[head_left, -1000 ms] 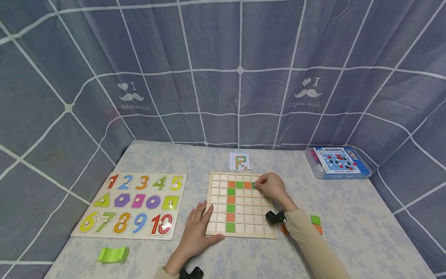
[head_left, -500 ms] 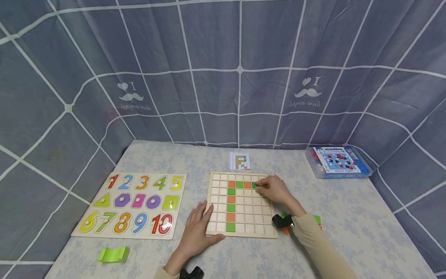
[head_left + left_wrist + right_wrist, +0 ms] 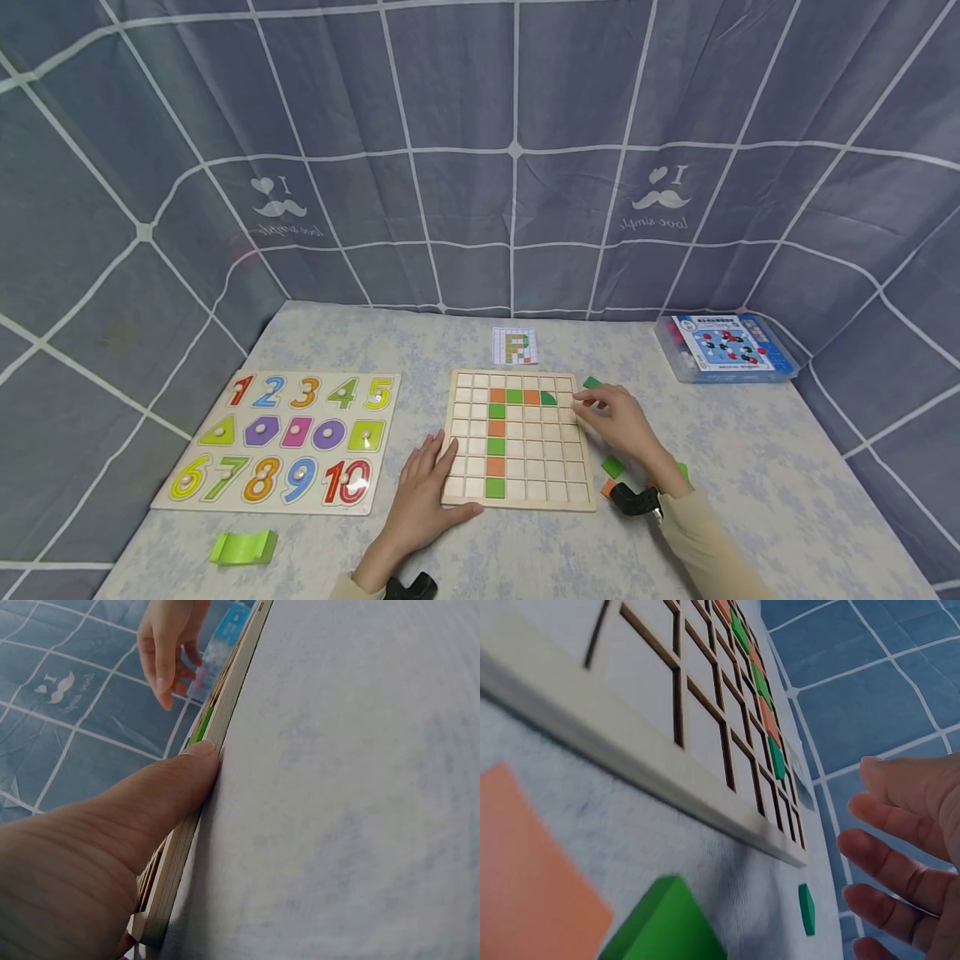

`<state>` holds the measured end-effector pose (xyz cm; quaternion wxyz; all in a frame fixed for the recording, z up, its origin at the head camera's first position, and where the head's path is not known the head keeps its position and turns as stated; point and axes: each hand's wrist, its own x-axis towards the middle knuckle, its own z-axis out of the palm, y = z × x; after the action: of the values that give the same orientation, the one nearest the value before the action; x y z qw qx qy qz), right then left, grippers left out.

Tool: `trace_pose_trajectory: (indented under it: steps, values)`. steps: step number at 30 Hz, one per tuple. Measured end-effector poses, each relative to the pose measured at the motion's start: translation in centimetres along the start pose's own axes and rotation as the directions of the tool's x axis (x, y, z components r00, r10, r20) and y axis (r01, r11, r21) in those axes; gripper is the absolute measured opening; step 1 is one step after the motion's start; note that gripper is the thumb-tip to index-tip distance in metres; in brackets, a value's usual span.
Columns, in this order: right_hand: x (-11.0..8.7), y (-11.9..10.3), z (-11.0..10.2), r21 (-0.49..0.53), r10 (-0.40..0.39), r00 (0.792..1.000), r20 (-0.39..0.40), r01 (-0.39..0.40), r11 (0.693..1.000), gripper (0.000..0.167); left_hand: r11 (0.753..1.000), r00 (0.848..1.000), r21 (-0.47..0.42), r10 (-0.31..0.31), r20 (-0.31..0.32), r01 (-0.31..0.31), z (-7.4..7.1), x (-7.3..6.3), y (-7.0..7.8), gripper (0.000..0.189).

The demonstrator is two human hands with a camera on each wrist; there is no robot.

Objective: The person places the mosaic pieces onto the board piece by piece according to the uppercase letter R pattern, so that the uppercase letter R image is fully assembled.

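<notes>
A wooden grid board (image 3: 517,496) carries orange and green square tiles in an upside-down L. At the right end of its top row sits a dark green tile (image 3: 548,398) with one rounded corner. My left hand (image 3: 423,492) rests along the board's left edge, its thumb (image 3: 199,757) against the front rim. My right hand (image 3: 618,421) hovers at the board's right side, fingers loosely bent and holding nothing. Beyond its fingertips lies another dark green piece (image 3: 592,382) on the table. A green tile (image 3: 612,467) and an orange tile (image 3: 532,877) lie beside the board, partly under the right wrist.
A small pattern card (image 3: 515,346) lies behind the board. To the left are a number-and-shape puzzle board (image 3: 277,442) and a green curved block (image 3: 243,547). A clear plastic case (image 3: 731,350) stands at the back right, before the grey curtain (image 3: 465,200).
My right hand has let go of the dark green tile in the top row and moved right, off the board. My left hand has stayed in place.
</notes>
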<state>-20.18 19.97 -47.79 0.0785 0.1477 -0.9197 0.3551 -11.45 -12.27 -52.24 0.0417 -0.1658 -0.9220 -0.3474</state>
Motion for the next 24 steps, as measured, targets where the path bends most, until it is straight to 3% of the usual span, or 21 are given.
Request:
trace_pose_trajectory:
  steps: [5,11,24]
  values:
    - [-1.4,0.3,-0.9,-0.026,0.002,0.999,-0.048,-0.004,1.0,0.018,1.0,1.0,-0.003,-0.002,0.001,0.002,-0.1,0.0,0.0,0.095]
    - [-2.7,0.5,-1.8,-0.074,-0.063,0.992,-0.113,0.055,0.996,0.018,1.0,1.0,0.005,-0.007,0.001,0.007,-0.1,0.0,0.0,0.095]
    - [-5.2,0.8,-2.3,-0.128,0.016,0.996,-0.085,-0.027,0.991,0.024,1.0,1.0,0.002,-0.009,-0.003,0.009,0.0,0.0,0.1,0.095]
